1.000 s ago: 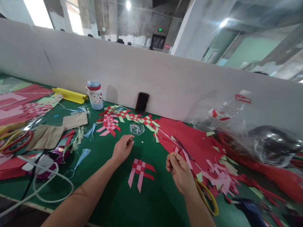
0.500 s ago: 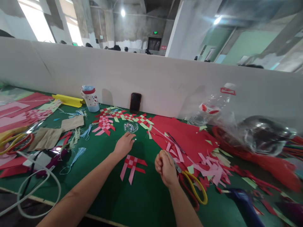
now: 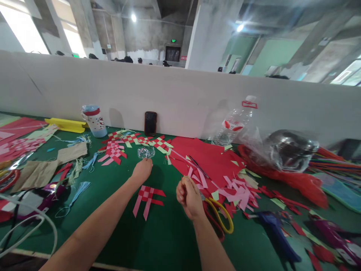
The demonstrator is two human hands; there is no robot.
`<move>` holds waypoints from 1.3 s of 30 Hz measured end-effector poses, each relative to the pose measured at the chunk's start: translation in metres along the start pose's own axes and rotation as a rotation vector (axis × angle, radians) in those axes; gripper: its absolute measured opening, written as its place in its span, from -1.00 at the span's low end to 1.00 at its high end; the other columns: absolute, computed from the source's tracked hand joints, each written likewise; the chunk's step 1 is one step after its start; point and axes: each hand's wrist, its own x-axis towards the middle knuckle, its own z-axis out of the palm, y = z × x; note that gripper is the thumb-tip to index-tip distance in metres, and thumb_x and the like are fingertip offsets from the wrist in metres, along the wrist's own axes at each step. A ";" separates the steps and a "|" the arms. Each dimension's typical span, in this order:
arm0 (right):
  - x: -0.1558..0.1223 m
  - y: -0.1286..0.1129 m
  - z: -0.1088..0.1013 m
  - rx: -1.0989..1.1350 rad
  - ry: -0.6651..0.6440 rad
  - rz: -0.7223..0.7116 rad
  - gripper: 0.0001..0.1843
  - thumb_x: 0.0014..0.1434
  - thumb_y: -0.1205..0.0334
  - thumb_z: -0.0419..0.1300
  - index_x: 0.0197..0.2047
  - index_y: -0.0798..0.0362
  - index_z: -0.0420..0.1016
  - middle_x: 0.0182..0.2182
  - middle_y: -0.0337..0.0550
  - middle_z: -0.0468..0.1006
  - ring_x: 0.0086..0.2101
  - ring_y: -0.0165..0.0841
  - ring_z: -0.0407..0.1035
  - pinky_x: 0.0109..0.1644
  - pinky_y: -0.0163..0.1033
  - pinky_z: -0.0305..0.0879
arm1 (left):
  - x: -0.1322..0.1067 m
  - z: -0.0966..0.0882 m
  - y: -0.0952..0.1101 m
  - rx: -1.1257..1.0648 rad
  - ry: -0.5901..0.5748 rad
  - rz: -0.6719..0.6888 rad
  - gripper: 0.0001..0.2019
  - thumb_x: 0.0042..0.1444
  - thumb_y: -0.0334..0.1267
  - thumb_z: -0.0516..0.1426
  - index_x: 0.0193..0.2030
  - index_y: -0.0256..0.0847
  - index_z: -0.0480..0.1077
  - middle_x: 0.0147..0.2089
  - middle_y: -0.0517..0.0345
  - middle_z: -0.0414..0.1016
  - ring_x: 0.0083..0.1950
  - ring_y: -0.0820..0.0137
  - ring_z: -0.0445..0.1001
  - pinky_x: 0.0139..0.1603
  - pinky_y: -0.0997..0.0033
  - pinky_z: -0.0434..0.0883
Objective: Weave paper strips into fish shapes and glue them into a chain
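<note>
Left hand (image 3: 142, 170) has neared the bead dish (image 3: 153, 151), fingers seemingly together; bottle label (image 3: 232, 125) unreadable.

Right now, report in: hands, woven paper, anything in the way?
Left hand near small dish, grasp unclear. Right hand closed, contents unclear. Woven paper on table, untouched. Scissors close beside right hand.

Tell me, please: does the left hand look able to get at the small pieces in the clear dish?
Probably yes: the left hand is close by the near edge of the clear dish, with nothing seen between them, and the small pieces look uncovered.
</note>
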 end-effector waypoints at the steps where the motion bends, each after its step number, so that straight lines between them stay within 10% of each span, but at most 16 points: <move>1: 0.000 0.000 -0.001 -0.002 0.004 -0.004 -0.55 0.17 -0.12 0.13 -0.52 -0.01 0.08 -0.67 -0.44 0.14 -0.69 -0.56 0.00 -0.67 -0.42 -0.13 | -0.001 -0.001 0.001 -0.049 0.001 -0.001 -0.67 0.26 -0.16 0.13 0.09 -0.26 0.34 0.07 -0.01 0.41 -0.01 0.27 0.46 -0.03 0.11 0.46; 8: 0.002 0.001 -0.008 -0.014 -0.003 -0.040 -0.54 0.17 -0.08 0.16 -0.56 0.00 0.10 -0.70 -0.43 0.16 -0.72 -0.56 0.01 -0.69 -0.42 -0.17 | -0.038 -0.015 0.011 -0.580 -0.085 0.019 -0.69 0.25 0.00 0.01 -0.29 -0.22 0.32 -0.45 0.27 0.27 -0.51 0.53 0.24 -0.50 0.53 0.21; 23: -0.002 0.020 0.004 -0.116 -0.170 -0.049 -0.70 0.10 -0.01 0.30 -0.30 0.03 0.39 -0.46 -0.31 0.43 -0.59 -0.55 0.20 -0.55 -0.38 0.09 | -0.097 -0.009 0.037 -1.198 -0.339 -0.007 -0.62 0.00 0.06 0.25 -0.37 -0.25 0.32 -0.38 0.21 0.38 -0.55 0.62 0.16 -0.53 0.57 0.15; 32: 0.001 0.019 0.003 -0.194 -0.184 -0.009 -0.54 0.02 -0.04 0.34 -0.07 0.04 0.49 -0.44 -0.29 0.41 -0.55 -0.51 0.18 -0.50 -0.33 0.11 | -0.097 0.014 0.046 -1.134 -0.152 0.001 -0.68 0.08 0.02 0.19 -0.34 -0.24 0.41 -0.47 0.26 0.34 -0.48 0.54 0.27 -0.43 0.52 0.26; 39: -0.001 0.017 0.009 -0.265 -0.185 0.035 -0.67 0.08 -0.03 0.30 -0.34 0.10 0.49 -0.66 -0.37 0.32 -0.62 -0.52 0.13 -0.53 -0.35 0.00 | -0.103 0.021 0.043 -0.812 0.085 0.218 -0.79 0.18 -0.14 0.13 -0.36 -0.18 0.50 -0.33 0.16 0.35 -0.22 0.37 0.34 -0.15 0.39 0.30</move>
